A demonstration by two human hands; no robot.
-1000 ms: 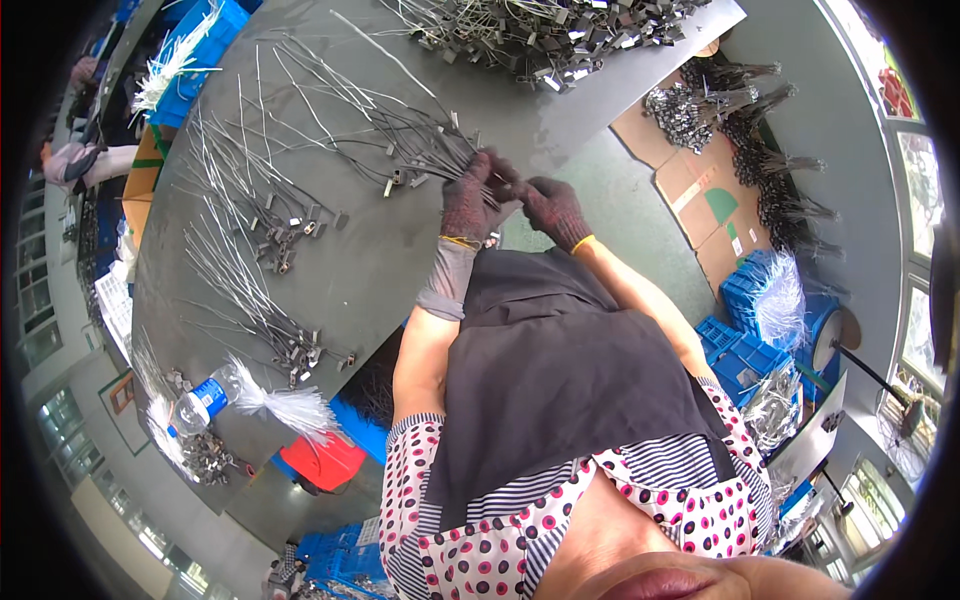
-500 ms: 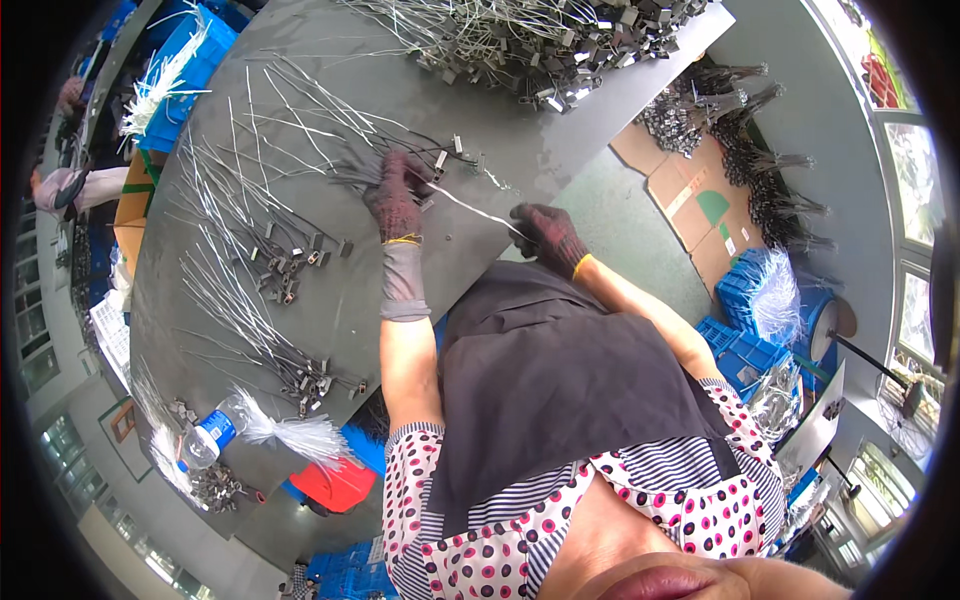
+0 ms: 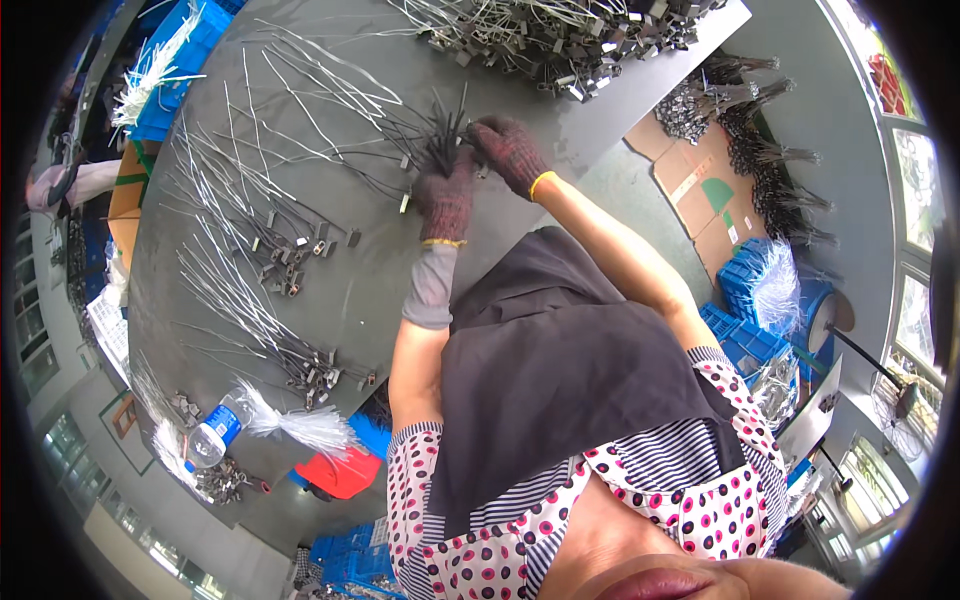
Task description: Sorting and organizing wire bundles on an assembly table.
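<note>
My left hand (image 3: pixel 445 205), in a dark red knitted glove, is wrapped round a bundle of black-ended wires (image 3: pixel 440 145). The dark ends stick up out of the fist over the grey table. Close against its right side, my right hand (image 3: pixel 512 158), gloved alike, has its fingers curled toward the bundle. Whatever sits in those fingers is hidden. Loose wires with small metal-and-black connectors (image 3: pixel 340 85) lie just left of the bundle. Two more groups of such wires (image 3: pixel 290 255) are spread on the table farther left and nearer.
A big heap of connector wires (image 3: pixel 570 40) covers the far table edge. At the near left lie a plastic bottle (image 3: pixel 215 435) and a bunch of white ties (image 3: pixel 310 430). On the right, tied wire bundles stand by a flattened cardboard (image 3: pixel 705 195) and blue crates (image 3: pixel 740 340).
My right hand has moved up and left from the table edge to beside my left hand. The white strand stretched between them no longer shows. My left hand has shifted slightly right, with its bundle now upright.
</note>
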